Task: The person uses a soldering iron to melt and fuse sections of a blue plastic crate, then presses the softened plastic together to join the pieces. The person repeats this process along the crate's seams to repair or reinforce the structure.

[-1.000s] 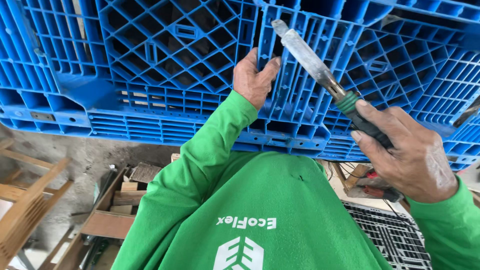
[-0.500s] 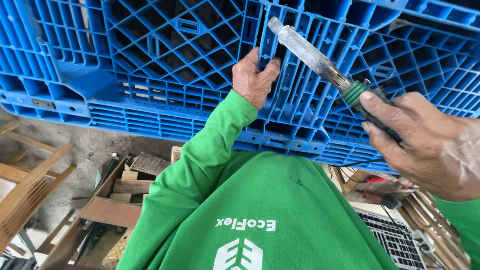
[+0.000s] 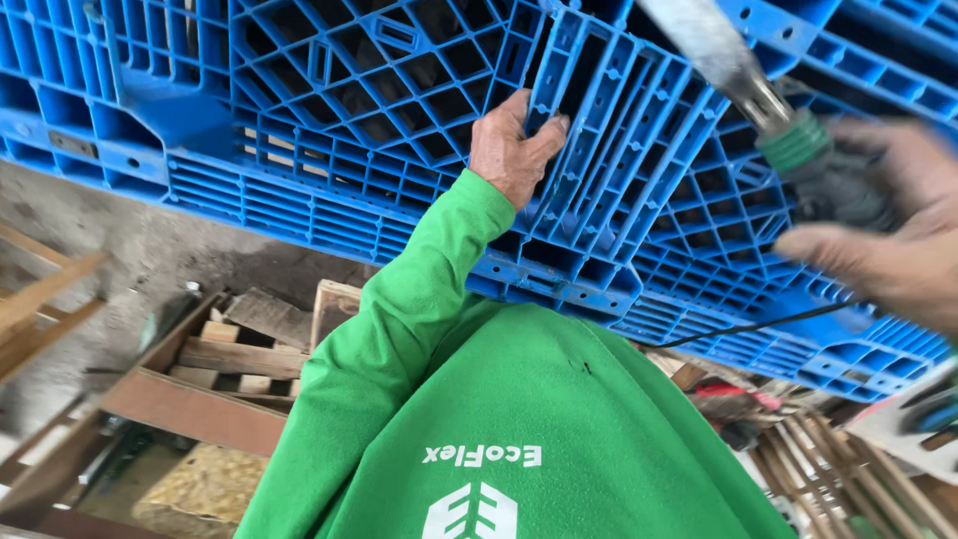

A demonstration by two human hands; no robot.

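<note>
**Blue Pallet Braced by One Hand, Tool Raised in the Other**

Far left and low: loose wooden frames and planks [image 3: 215, 374] on a dusty floor [image 3: 90, 265], out of reach and apart from the work. Above them, filling the upper view: a blue plastic pallet [image 3: 329, 120], tipped up on edge with its ribbed grid underside turned toward the camera, so laid open to be worked on.

Centre: left hand [image 3: 511, 150] at the end of a green sleeve [image 3: 419, 299], fingers [image 3: 544, 132] hooked closed over one upright rib of the grid, thumb pressed on the near side. A steadying hold by the look of it, keeping the leaning pallet from swinging or sliding.

Right: right hand [image 3: 888, 240], blurred, fingers wrapped shut round the dark handle of a long tool [image 3: 748, 75] with a green collar and a pale metal shaft. Shaft angled up and left across the pallet, tip out of view past the top edge; kind of tool not clear. Held well back on the handle, seemingly for leverage or swing. Under that hand, more timber and clutter [image 3: 848, 449] and a thin dark cable [image 3: 758, 324] along the pallet's lower edge.
</note>
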